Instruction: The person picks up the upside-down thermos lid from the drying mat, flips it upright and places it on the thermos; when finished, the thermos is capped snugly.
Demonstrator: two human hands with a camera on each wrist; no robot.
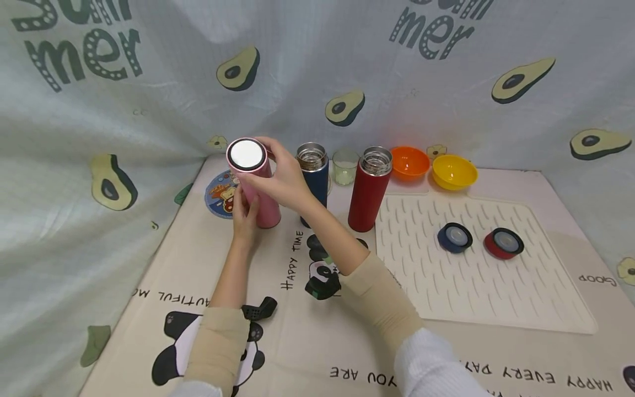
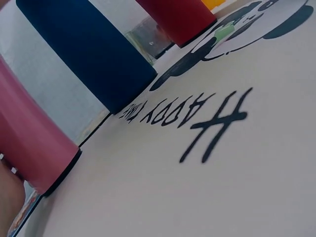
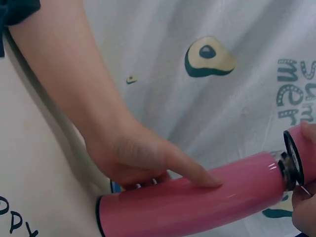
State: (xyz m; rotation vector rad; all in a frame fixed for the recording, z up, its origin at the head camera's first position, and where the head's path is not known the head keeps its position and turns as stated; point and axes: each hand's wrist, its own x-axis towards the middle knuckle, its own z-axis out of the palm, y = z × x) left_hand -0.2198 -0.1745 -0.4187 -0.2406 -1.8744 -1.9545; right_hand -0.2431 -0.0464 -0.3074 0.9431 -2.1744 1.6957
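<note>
My left hand [image 1: 244, 212] wraps around the body of the pink flask [image 1: 261, 204], which stands upright left of centre in the head view, at the edge of a round cartoon coaster [image 1: 218, 193]. My right hand [image 1: 283, 179] curls over the top, fingers gripping the pink lid [image 1: 246, 155]. In the right wrist view the lid [image 3: 301, 153] sits a little off the body with a strip of metal neck showing between them, so I judge it is partly unscrewed.

To do this well, I think I should keep the left hand firm and low so the flask does not tip or spin on the surface [image 1: 307, 342], and turn the lid squarely along the flask's axis so the thread does not bind. The blue flask [image 1: 314, 182] stands just beside my right wrist; I should watch my elbow.

Counted: three flasks, pink, blue and red [image 1: 368, 190], the latter two open. Two loose lids lie on the ribbed drying mat [image 1: 446, 298] at right, one blue [image 1: 454, 237], one red [image 1: 504, 243]. Two bowls at the back, orange [image 1: 409, 162] and yellow [image 1: 454, 171]. One small glass [image 1: 345, 166] between blue and red flasks.
</note>
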